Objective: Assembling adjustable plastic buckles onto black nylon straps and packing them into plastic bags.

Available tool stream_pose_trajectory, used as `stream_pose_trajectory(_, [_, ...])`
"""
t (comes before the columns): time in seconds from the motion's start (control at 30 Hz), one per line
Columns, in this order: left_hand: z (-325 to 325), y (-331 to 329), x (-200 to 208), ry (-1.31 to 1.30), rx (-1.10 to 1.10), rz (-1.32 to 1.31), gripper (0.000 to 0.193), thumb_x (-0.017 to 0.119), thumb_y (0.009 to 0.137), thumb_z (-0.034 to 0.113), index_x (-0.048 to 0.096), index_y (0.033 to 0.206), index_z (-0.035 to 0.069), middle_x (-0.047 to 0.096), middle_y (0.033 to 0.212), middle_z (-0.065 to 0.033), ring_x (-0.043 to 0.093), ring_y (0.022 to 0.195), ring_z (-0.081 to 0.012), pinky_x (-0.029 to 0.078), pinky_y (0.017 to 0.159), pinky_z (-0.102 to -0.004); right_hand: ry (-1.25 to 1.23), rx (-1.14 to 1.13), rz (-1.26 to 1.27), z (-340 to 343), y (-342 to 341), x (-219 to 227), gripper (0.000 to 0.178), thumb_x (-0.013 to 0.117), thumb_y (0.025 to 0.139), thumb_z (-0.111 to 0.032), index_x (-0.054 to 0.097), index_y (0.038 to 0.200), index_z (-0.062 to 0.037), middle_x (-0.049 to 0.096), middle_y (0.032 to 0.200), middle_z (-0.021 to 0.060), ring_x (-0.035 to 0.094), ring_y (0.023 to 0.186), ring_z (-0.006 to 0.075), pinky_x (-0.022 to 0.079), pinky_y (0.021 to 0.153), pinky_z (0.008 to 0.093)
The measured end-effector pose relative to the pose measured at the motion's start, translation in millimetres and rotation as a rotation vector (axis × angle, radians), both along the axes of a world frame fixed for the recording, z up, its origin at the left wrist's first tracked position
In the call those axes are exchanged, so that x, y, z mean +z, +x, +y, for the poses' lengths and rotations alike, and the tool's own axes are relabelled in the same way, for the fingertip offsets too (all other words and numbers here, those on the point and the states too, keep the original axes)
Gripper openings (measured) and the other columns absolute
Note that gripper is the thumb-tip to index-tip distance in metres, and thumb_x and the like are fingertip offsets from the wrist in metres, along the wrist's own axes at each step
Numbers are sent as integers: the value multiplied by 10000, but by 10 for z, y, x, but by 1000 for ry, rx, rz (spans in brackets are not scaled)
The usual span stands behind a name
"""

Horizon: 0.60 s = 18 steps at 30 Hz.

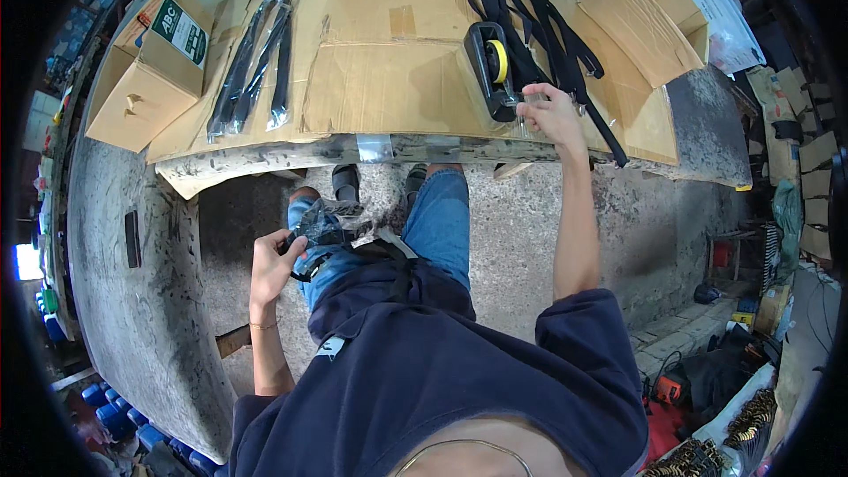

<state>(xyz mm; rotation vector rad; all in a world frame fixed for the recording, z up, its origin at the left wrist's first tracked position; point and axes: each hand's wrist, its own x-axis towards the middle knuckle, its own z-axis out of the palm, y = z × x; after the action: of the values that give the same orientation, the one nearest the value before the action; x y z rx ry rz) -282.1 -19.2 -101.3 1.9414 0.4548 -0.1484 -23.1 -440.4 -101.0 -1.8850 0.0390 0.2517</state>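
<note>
Over my lap, my left hand [270,270] is closed on one end of a clear plastic bag with black straps [329,228] inside. My right hand [558,118] reaches to the table's near edge, at the front end of a black tape dispenser [478,46]. A roll with a yellow core [497,62] sits in that dispenser. Thumb and fingertips pinch what looks like a short piece of clear tape [522,125]. Loose black straps [579,55] lie just beyond the right hand, one end hanging over the edge.
Bagged black straps [256,66] lie on the cardboard-covered table [380,79] at the left. An open carton [150,93] stands at the far left, another carton [638,22] at the right. Clear tape [374,147] sticks to the front edge. A grey padded surface [132,318] flanks my left side.
</note>
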Motion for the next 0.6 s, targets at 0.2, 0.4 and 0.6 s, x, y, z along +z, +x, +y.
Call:
stream_pose_trajectory(0.2, [-135, 12, 28, 15, -26, 5, 208, 646, 839, 111, 621, 670, -8, 484, 568, 61, 347, 533, -6, 241, 468, -215, -77, 91, -120, 11, -117, -46, 237, 623, 761, 6, 634, 997, 10, 671, 736, 80, 594, 656, 91, 442, 594, 228])
stream_pose_trajectory(0.4, [-177, -16, 67, -11, 5, -6, 204, 642, 844, 103, 628, 673, -7, 511, 582, 57, 361, 542, -1, 250, 473, -206, -230, 133, -233, -23, -91, -169, 337, 600, 780, 4, 636, 1113, -35, 657, 739, 28, 504, 617, 44, 397, 567, 213])
stream_pose_trajectory(0.6, [-125, -144, 36, -87, 63, -23, 203, 647, 841, 113, 629, 676, -4, 523, 598, 48, 380, 553, -7, 266, 487, -202, -475, 173, -406, 26, -216, -232, 431, 591, 780, -9, 602, 1199, -112, 615, 673, 76, 556, 600, 126, 442, 588, 302])
